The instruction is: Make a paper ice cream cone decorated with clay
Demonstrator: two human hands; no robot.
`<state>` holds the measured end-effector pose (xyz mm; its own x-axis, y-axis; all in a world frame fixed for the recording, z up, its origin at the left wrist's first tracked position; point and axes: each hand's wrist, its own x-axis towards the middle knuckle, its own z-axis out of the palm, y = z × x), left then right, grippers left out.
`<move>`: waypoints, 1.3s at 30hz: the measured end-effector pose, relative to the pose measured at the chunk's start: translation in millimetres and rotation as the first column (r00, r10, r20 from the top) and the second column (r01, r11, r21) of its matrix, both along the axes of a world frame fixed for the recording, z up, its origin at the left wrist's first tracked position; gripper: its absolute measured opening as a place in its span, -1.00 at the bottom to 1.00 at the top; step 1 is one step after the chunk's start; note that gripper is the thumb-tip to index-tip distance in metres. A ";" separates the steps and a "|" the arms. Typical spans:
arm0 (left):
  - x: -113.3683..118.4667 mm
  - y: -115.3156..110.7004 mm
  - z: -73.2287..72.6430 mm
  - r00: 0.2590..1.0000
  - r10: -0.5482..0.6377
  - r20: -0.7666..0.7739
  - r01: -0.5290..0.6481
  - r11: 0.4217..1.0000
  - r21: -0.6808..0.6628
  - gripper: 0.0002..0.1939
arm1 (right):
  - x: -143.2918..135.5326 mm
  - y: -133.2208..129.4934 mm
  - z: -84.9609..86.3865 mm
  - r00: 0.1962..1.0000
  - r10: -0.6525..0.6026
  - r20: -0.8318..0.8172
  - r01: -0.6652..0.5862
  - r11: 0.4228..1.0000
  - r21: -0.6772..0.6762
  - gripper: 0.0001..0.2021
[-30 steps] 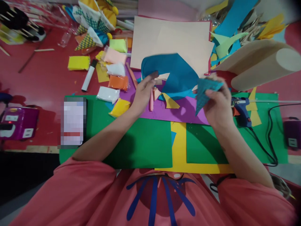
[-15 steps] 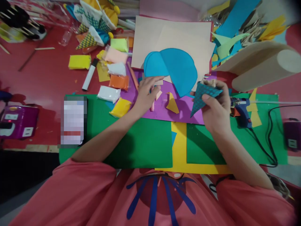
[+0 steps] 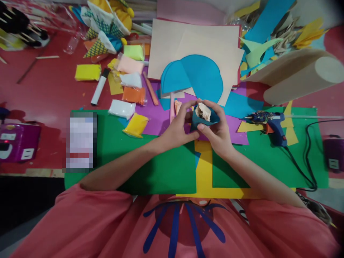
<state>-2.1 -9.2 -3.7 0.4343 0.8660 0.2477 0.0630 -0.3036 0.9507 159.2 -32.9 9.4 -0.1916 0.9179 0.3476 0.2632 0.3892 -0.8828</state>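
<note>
The person's right hand (image 3: pixel 220 137) holds a blue cone (image 3: pixel 196 122), its thumb pressed on the near side and its fingers wrapped round the right and far sides. Crumpled pale paper (image 3: pixel 203 111) shows in the cone's wide mouth, which faces up; the point is hidden. The left hand (image 3: pixel 177 128) curves round the left of the cone, thumb and fingers spread with a gap between them. Its fingertips reach the rim, but whether they press on it cannot be told.

The cone is held above a purple sheet (image 3: pixel 158 120), whose near edge runs just below the grip. On the near side, a yellow sheet (image 3: pixel 204 172) shows between two green sheets, one to the left (image 3: pixel 172 168) and one to the right (image 3: pixel 228 175); the widest room lies over these.

Just beyond the grip are rounded blue sheets (image 3: pixel 201 73), partly over a beige board (image 3: pixel 172 43). A pink stick (image 3: pixel 172 104) lies close beside the left fingers, and a yellow packet (image 3: pixel 136 125) is farther left.

To the right of the grip, a flat blue piece (image 3: pixel 242 104) lies near, and then a glue gun (image 3: pixel 275 130), its nozzle pointing back toward the hands.
</note>
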 end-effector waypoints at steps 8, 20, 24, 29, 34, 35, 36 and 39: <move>-2.6 -1.1 -3.0 1.000 -0.013 -0.027 0.005 0.966 -0.259 -0.47 | 12.0 -8.6 -3.8 0.994 0.012 0.113 -0.018 0.998 0.055 -0.44; 3.0 -3.2 7.7 1.000 -0.001 -0.014 -0.004 0.937 -0.350 -0.51 | 29.0 -2.6 8.9 0.978 -0.038 0.205 -0.005 0.978 0.208 -0.60; 0.3 0.8 0.3 1.000 -0.018 -0.023 0.012 0.975 -0.221 -0.46 | 28.5 0.3 15.8 0.958 -0.011 0.287 -0.134 0.867 0.479 -0.57; -1.7 2.1 3.9 0.991 -0.052 -0.123 0.026 0.979 -0.200 -0.57 | 23.2 -4.1 13.7 0.922 -0.032 0.385 -0.188 0.834 0.518 -0.59; -2.0 1.4 3.4 0.990 -0.034 -0.140 0.010 0.985 -0.173 -0.51 | 17.9 -10.5 14.9 0.870 -0.028 0.493 -0.205 0.888 0.412 -0.71; -2.4 1.3 2.9 0.987 -0.036 -0.160 0.009 0.986 -0.168 -0.51 | 17.2 -11.3 15.8 0.852 -0.031 0.523 -0.211 0.894 0.396 -0.73; -2.7 1.1 2.6 0.983 -0.037 -0.181 0.008 0.987 -0.162 -0.53 | 16.6 -11.8 16.7 0.836 -0.040 0.547 -0.215 0.894 0.393 -0.75; -3.1 0.7 4.2 0.976 -0.028 -0.216 0.002 0.993 -0.118 -0.61 | 16.4 -12.5 19.5 0.810 -0.097 0.579 -0.215 0.869 0.446 -0.80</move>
<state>-5.2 -8.5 0.4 0.4800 0.8762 0.0444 0.2679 -0.1946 0.9436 175.6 -45.4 28.9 -0.5423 0.6471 0.5359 0.6116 0.7414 -0.2764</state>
